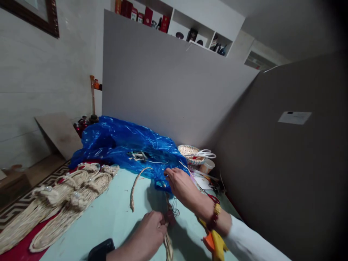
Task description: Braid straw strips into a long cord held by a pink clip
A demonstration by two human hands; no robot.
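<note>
My left hand (152, 232) is closed around a bundle of pale straw strands (168, 246) low in the middle of the head view. Above it my right hand (181, 183) is raised, its fingers pinched together near the blue plastic bag (127, 141). What those fingers hold is hidden or too thin to make out. Between the hands lie a reddish piece (170, 216) and thin dark wire loops (176, 211). A short braided straw cord (132, 195) rests on the pale green tabletop (116, 214), left of my hands.
Woven straw slippers (65, 203) with pearly beads line the left side. At the back right stand a wicker basket (187, 149), white-handled scissors (206, 154) and a paper cup (208, 166). A yellow glue gun (217, 246) lies by my right forearm. Grey panels (174, 87) enclose the table.
</note>
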